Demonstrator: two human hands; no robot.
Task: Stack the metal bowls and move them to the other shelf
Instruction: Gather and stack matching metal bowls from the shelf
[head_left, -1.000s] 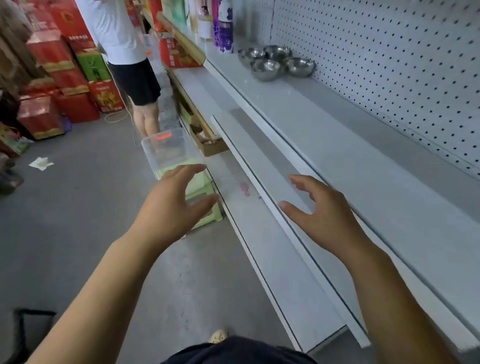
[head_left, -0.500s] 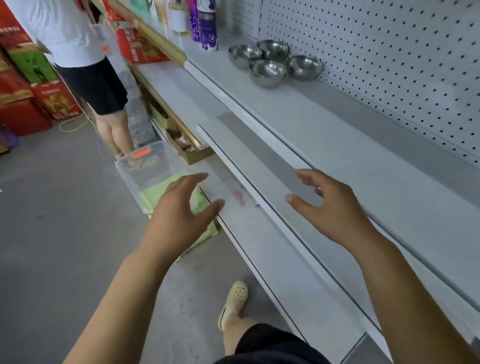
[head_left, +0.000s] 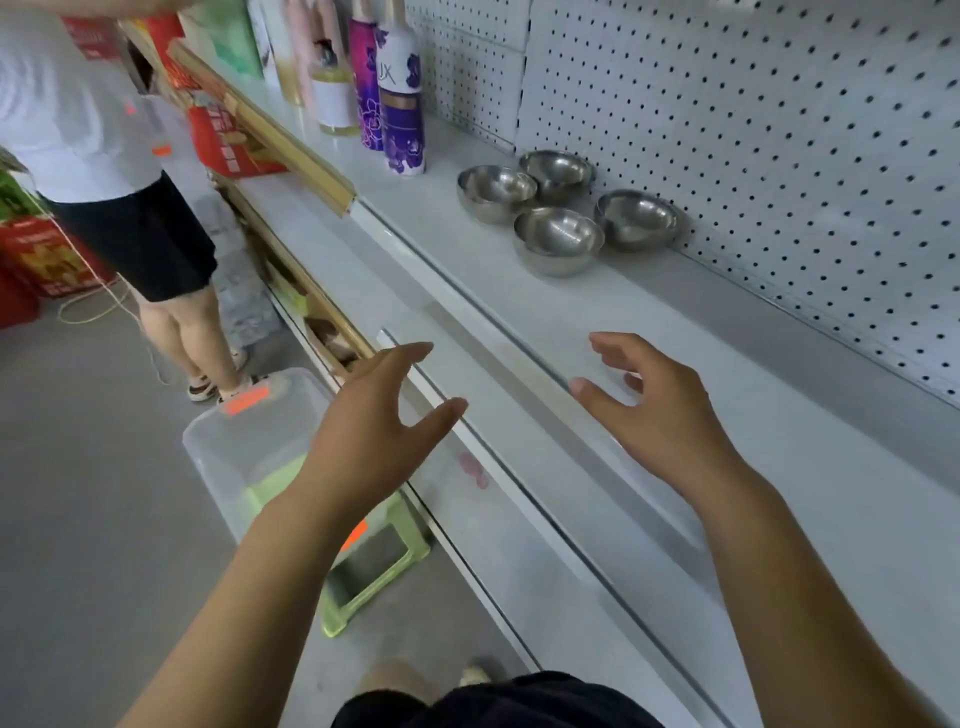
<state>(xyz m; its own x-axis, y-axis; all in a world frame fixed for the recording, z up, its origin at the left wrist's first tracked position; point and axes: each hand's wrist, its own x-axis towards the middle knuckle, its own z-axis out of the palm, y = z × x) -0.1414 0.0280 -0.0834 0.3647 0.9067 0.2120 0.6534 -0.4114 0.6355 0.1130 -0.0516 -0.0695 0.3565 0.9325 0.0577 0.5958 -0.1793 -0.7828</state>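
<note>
The left hand (head_left: 374, 436) and the right hand (head_left: 660, 415) hover with fingers spread and relaxed, holding nothing. The four metal bowls (head_left: 558, 241) stand well beyond the right hand on the white shelf (head_left: 519, 296), not stacked, close together beside the pegboard wall (head_left: 727, 130). A clear plastic bin (head_left: 244, 441) is below the left hand.

We noted four bowls (head_left: 558, 240) of polished metal, glossy and reflective inside. The shelf (head_left: 519, 306) looked smooth, white, faintly sheened. The back panel (head_left: 727, 130) was matt and perforated. We logged a translucent plastic tub (head_left: 244, 447), glossy plastic bottles (head_left: 400, 104), and a matt grey floor (head_left: 78, 493).
</note>
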